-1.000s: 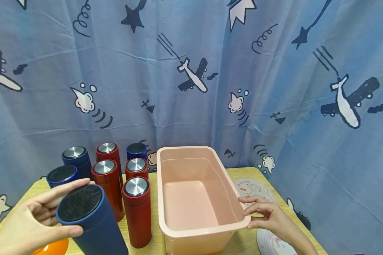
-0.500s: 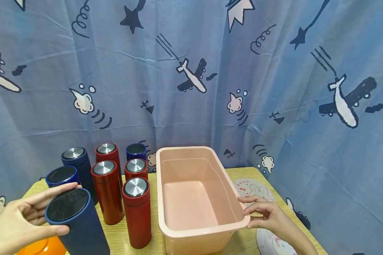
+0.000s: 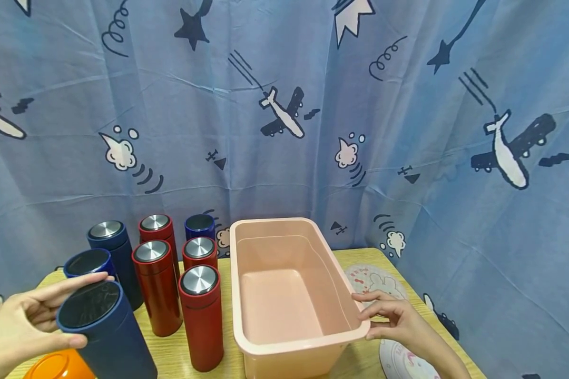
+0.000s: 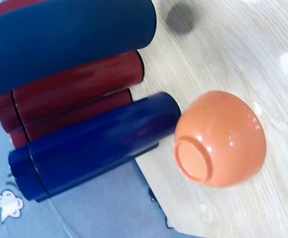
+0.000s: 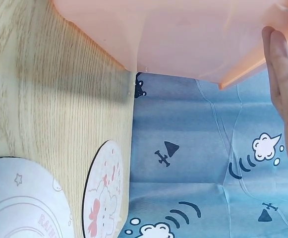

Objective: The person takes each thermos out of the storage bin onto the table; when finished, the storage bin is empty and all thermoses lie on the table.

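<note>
My left hand holds a matte blue thermos bottle near its dark lid, thumb on the near side and a finger across the far edge. In the left wrist view that bottle looks lifted, with a dark shadow on the table past its base. An upturned orange bowl lies close by, partly hidden below the hand in the head view. My right hand pinches the rim of a pink plastic tub at its near right corner. Nothing lies inside the tub.
Several red and blue thermos bottles stand left of the tub, the nearest a red one. A shiny blue bottle almost touches the bowl. Two round mats lie right of the tub. A patterned blue curtain hangs behind.
My left hand has carried the matte blue bottle leftward and slightly down, showing more of the red bottles. The right hand keeps its grip on the tub.
</note>
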`<state>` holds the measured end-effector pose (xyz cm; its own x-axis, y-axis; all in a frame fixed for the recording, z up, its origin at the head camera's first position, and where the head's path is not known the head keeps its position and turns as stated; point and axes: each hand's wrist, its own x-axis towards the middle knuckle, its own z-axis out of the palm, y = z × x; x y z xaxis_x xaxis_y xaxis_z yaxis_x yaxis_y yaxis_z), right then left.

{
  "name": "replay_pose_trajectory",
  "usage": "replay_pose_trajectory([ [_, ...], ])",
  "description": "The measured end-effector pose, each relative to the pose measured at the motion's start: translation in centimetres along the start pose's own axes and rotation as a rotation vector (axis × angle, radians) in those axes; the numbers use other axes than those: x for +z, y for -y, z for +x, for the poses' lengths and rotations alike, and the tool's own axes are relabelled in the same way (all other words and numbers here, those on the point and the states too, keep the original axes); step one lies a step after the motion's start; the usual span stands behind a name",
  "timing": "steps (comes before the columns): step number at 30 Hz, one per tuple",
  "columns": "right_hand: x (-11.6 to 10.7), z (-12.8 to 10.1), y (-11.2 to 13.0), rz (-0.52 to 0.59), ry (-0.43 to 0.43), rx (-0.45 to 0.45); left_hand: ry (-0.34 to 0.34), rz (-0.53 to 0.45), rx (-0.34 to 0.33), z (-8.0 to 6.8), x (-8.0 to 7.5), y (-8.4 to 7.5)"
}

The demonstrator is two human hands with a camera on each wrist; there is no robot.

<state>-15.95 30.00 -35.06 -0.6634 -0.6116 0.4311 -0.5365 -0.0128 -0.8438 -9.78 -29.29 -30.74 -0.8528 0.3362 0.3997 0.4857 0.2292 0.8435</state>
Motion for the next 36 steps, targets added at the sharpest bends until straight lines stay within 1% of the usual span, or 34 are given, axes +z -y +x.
replay_pose_trajectory([
  [2, -0.1, 0.0, -0.1, 0.0, 0.001, -0.001, -0.004, 0.081, -0.011, -0.1, -0.3, 0.1],
  [5, -0.1, 0.0, -0.2, -0.007, 0.005, -0.017, -0.003, 0.127, -0.025, 0.0, -0.7, 0.5],
  [8, -0.2, 0.0, -0.2, -0.008, 0.003, -0.018, 0.002, 0.149, -0.047, 0.0, -1.0, 0.9],
  [12, -0.1, 0.1, -0.1, -0.007, -0.002, -0.005, 0.016, 0.134, -0.053, -0.1, -1.2, 1.5],
  [15, -0.1, 0.2, 0.0, -0.014, -0.005, -0.003, 0.022, 0.138, -0.072, -0.1, -1.4, 1.8],
  [21, -0.1, 0.1, 0.0, -0.011, -0.006, -0.004, -0.003, 0.223, -0.142, 0.2, -1.2, 2.1],
  [23, 0.0, 0.1, 0.1, -0.01, -0.008, 0.0, -0.009, 0.211, -0.166, 0.4, -1.0, 2.1],
  [26, 0.0, 0.1, 0.1, -0.009, -0.01, 0.007, 0.014, 0.156, -0.18, 0.7, -0.8, 2.1],
  [29, 0.0, 0.0, 0.1, -0.002, -0.009, 0.022, 0.035, 0.117, -0.189, 0.9, -0.7, 2.5],
  [30, 0.0, 0.0, 0.1, 0.004, -0.007, 0.024, 0.04, 0.117, -0.194, 1.0, -0.7, 2.6],
  [33, 0.0, 0.0, 0.1, 0.011, -0.005, 0.025, 0.027, 0.162, -0.216, 1.1, -0.5, 2.9],
  [36, 0.0, 0.0, 0.0, 0.005, -0.004, 0.006, 0.017, 0.19, -0.222, 1.4, -0.3, 2.5],
])
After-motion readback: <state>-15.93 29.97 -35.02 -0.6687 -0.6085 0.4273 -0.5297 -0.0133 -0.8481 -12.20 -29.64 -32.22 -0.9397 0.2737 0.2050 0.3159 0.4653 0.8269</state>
